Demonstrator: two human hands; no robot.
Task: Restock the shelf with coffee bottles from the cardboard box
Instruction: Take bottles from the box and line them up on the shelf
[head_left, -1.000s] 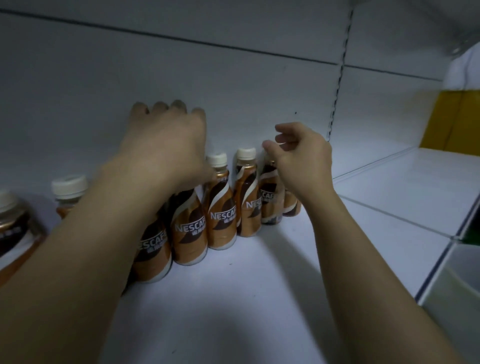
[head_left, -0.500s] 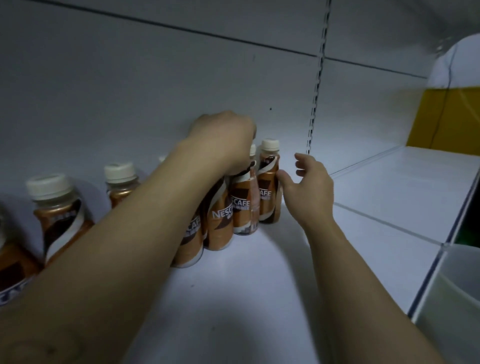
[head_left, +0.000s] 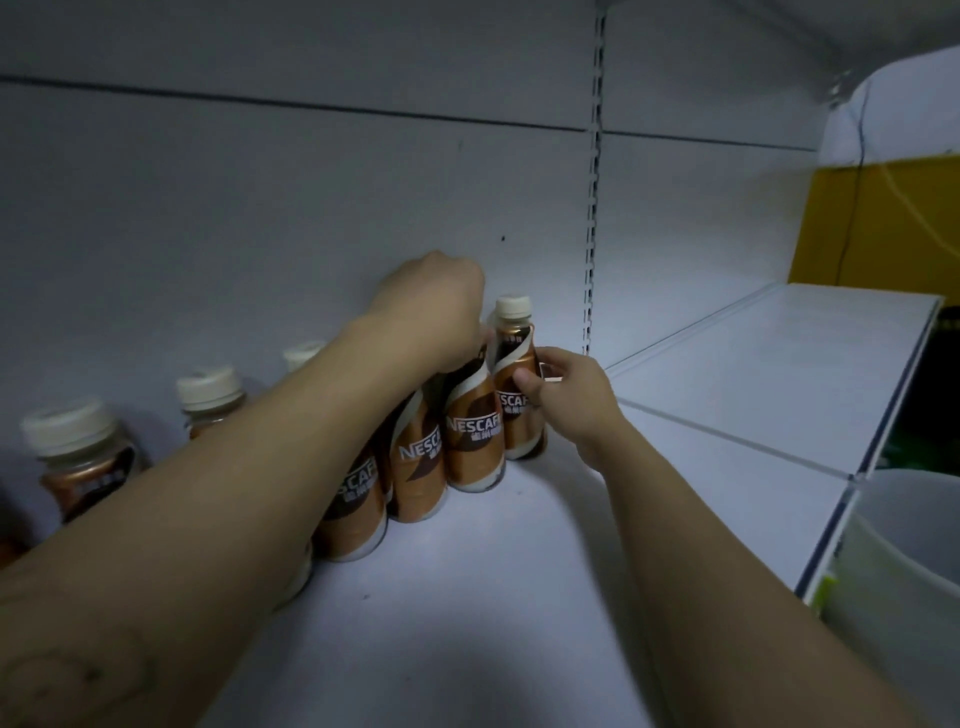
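**Tipping risk along a close-packed bottle row**

Head view: brown-and-white labelled plastic coffee bottles with cream caps stand in a diagonal row (head_left: 470, 441) on the white metal shelf (head_left: 467, 597). The right hand (head_left: 569, 397) is closed, thumb and fingers, on the end bottle (head_left: 514, 374) nearest the back wall. The left hand (head_left: 436, 312) curls over the neighbouring bottle tops; its grip cannot be told. The bottles touch one another, so a sideways shove of either hand could topple several (the left forearm lies just above the row). No cardboard box is visible.
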